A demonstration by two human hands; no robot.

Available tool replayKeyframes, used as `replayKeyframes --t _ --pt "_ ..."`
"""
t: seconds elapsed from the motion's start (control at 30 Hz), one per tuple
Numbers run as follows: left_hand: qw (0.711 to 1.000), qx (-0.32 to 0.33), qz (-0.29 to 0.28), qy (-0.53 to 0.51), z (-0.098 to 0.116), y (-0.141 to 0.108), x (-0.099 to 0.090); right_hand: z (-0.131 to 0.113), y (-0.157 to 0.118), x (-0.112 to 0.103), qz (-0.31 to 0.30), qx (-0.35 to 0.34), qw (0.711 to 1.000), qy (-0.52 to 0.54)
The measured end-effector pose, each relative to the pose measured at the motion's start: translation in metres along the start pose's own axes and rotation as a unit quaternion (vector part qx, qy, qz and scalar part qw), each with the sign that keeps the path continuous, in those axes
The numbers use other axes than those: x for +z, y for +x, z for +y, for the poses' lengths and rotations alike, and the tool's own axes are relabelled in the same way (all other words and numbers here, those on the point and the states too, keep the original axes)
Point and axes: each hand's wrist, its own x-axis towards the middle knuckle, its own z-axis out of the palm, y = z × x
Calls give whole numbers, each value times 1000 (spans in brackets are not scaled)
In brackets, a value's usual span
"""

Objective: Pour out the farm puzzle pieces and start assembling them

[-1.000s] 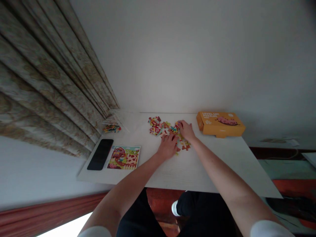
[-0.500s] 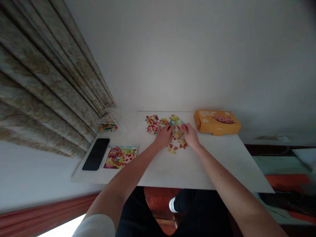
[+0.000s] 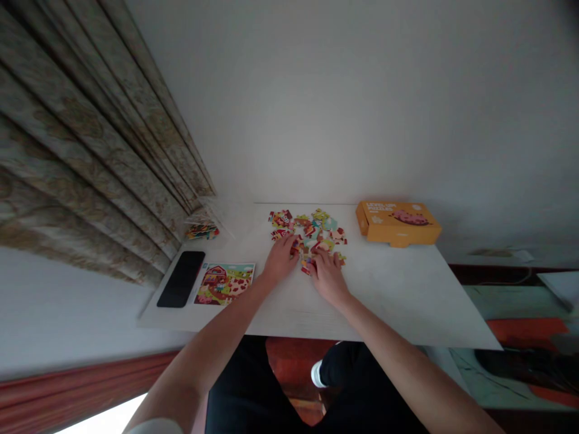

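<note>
Colourful jigsaw puzzle pieces (image 3: 319, 220) lie in a loose cluster on the white table, some of them overlapping. My left hand (image 3: 281, 258) is at the cluster's near left side, its fingers closed on a puzzle piece (image 3: 296, 245). To its right, my right hand (image 3: 330, 274) pinches another puzzle piece (image 3: 306, 266) at the near edge of the pile. Its fingers cover part of the pieces underneath. On the left lies a picture card (image 3: 225, 283) with a red barn and a spotted cow, partly behind my left forearm.
A black phone (image 3: 181, 279) lies left of the card. Behind it, a clear plastic bag (image 3: 210, 220) holds more colourful pieces. An orange puzzle box (image 3: 400, 223) stands at the back right by the wall. A patterned curtain (image 3: 90, 138) hangs at the left.
Both hands have come nearer to me and slightly left. The right hand has moved from the cluster's right side to its near edge, with a piece now at its fingertips.
</note>
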Motion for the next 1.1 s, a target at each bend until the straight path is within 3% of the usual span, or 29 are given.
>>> replayKeyframes --t 0.2,0.37,0.5,0.63,0.8,0.93,1.1 --pt "999 -26 -23 -31 -5 -48 -7 21 34 6 4 26 998 -53" --pt "997 -30 -45 -60 -1 -54 -6 38 67 3 14 40 997 -61" --pt "996 -27 -54 -69 -2 -56 -9 41 80 -7 57 65 996 20" --pt "996 -43 -45 -65 2 -64 -12 30 63 -9 130 152 963 182" --pt "998 -56 -2 2 11 -75 -14 9 12 1 97 183 909 363" --pt "998 -56 4 -14 13 -82 -16 6 -15 3 77 157 907 382" --pt "996 -55 -2 -67 17 -98 -19 4 -22 -6 67 135 916 372"
